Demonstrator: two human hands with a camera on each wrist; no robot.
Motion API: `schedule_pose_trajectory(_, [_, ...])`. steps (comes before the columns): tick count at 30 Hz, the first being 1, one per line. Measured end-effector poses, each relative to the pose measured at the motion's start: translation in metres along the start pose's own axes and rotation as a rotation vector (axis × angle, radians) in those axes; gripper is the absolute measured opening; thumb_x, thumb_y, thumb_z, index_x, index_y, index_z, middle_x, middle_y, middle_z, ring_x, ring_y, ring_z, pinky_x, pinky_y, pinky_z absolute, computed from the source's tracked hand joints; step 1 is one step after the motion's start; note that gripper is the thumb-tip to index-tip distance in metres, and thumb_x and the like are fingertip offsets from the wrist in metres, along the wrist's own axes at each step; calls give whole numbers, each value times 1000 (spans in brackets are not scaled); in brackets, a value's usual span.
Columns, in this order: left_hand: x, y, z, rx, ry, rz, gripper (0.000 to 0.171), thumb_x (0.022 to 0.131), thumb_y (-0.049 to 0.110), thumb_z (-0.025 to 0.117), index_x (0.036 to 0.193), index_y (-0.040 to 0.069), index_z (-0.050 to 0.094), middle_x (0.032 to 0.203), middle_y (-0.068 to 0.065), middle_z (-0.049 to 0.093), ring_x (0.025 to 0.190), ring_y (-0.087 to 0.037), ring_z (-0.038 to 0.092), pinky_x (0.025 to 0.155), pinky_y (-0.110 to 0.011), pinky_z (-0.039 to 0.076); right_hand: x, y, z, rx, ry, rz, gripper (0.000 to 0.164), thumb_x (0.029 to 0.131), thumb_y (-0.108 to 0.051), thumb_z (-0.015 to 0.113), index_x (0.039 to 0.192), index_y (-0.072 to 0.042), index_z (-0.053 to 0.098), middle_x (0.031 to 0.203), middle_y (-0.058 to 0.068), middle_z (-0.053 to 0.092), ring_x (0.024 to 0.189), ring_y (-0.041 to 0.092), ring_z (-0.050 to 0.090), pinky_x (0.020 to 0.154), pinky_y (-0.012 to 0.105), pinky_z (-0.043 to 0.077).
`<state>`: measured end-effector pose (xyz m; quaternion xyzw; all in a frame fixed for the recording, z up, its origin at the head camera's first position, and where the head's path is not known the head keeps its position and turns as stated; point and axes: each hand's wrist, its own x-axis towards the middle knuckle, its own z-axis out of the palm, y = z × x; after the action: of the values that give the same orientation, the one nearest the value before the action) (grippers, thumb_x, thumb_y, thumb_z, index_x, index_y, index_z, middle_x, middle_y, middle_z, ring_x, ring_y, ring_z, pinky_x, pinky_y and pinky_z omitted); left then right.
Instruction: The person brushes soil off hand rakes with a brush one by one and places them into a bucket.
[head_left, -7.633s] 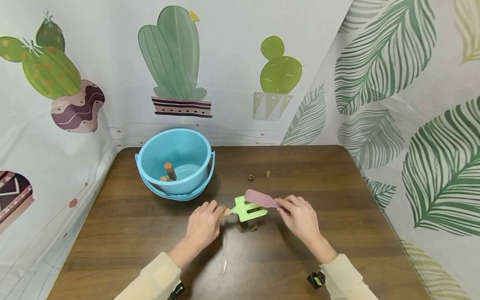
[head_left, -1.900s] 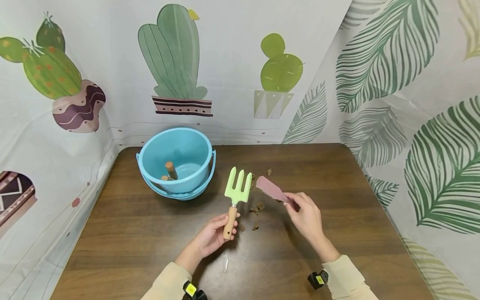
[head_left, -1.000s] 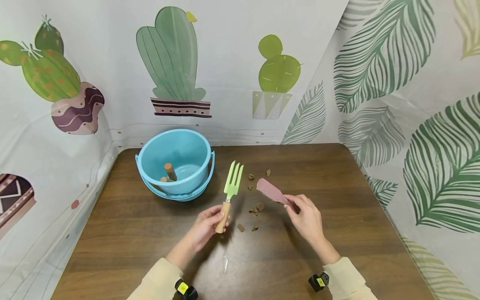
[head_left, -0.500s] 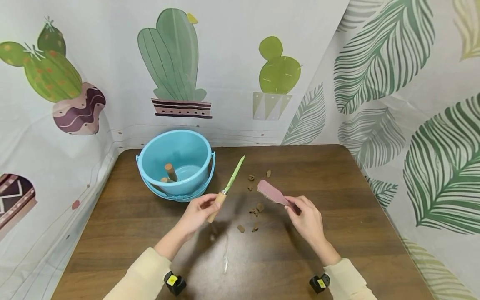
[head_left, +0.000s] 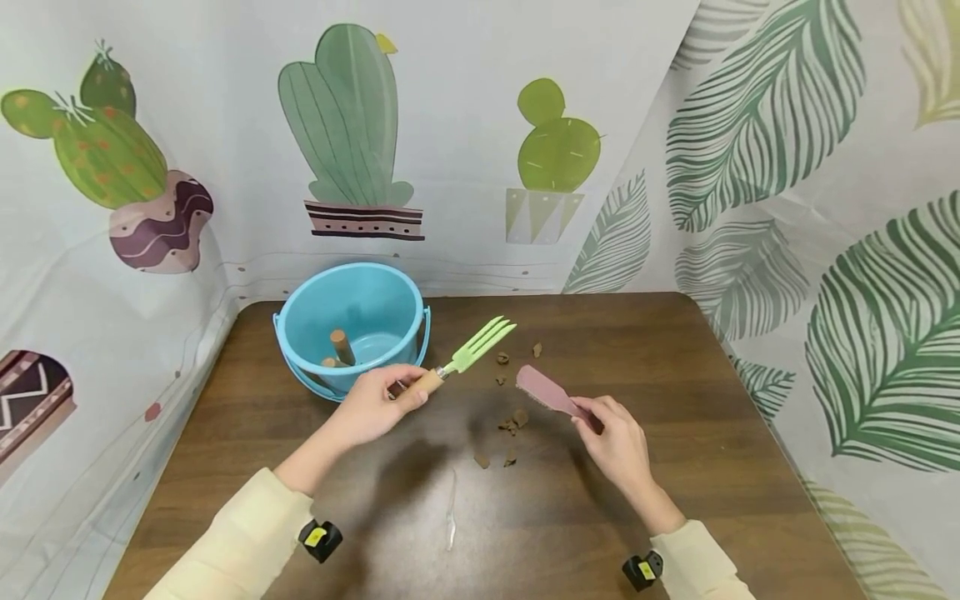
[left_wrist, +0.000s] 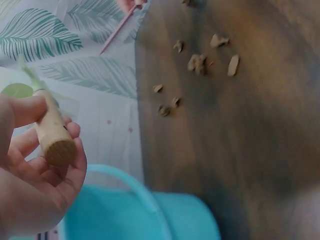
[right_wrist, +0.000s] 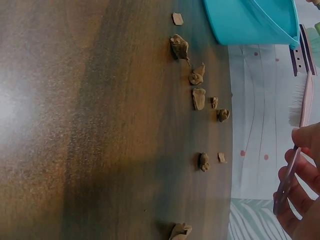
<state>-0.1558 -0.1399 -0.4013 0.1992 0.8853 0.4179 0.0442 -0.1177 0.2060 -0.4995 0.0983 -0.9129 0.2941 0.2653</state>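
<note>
My left hand [head_left: 378, 406] grips the wooden handle of a small green hand fork [head_left: 480, 344], raised by the bucket's front rim with its tines pointing right and away. In the left wrist view the handle's round end [left_wrist: 61, 151] faces the camera, held between thumb and fingers. My right hand [head_left: 615, 437] pinches the handle of a pink brush [head_left: 546, 388] above the table's right half. Its pale bristles [right_wrist: 297, 102] show in the right wrist view. Between the hands, several brown clay-like scraps [head_left: 519, 417] lie scattered on the table.
A blue bucket [head_left: 360, 273] stands at the back left, with wooden handles [head_left: 341, 345] sticking up inside it. A thin clear strip [head_left: 452, 517] lies on the brown table [head_left: 675, 350] at the front. A printed cloth hangs behind and at the sides.
The hand fork, earlier flat over the scraps, has been lifted, turned in my left hand and moved left toward the bucket. The brush has drawn back slightly right, uncovering scraps.
</note>
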Motion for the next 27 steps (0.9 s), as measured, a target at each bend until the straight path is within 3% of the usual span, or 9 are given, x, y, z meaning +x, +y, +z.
schedule_pose_trajectory(7, [4,10,-27,150,1,-2,23,84,19,65,106,14,67,91,1,64,65,-11,53,58,-28,43,-4,1,0,-16,-26,17,27,70,-9,77,95,-16,71,82,-4,63,67,8,53,56,29,45])
schedule_pose_trajectory(12, [8,15,-43,353,18,12,23,83,22,65,106,17,67,87,3,62,69,-14,50,53,-28,39,-5,2,0,-14,-20,14,26,70,-9,77,95,-16,71,82,-4,63,67,11,54,56,29,44])
schedule_pose_trajectory(18, [12,22,-58,557,34,67,22,80,17,67,102,16,69,74,4,53,59,-12,46,45,-27,35,-6,4,0,-17,-14,8,27,70,-9,77,95,-16,71,82,-4,63,67,13,56,56,30,45])
schedule_pose_trajectory(27, [19,31,-78,768,25,57,22,81,15,65,103,13,68,87,-1,60,70,-21,58,47,-34,44,-7,8,0,-10,-10,-16,26,70,-9,77,95,-15,71,82,-4,63,68,11,56,56,29,45])
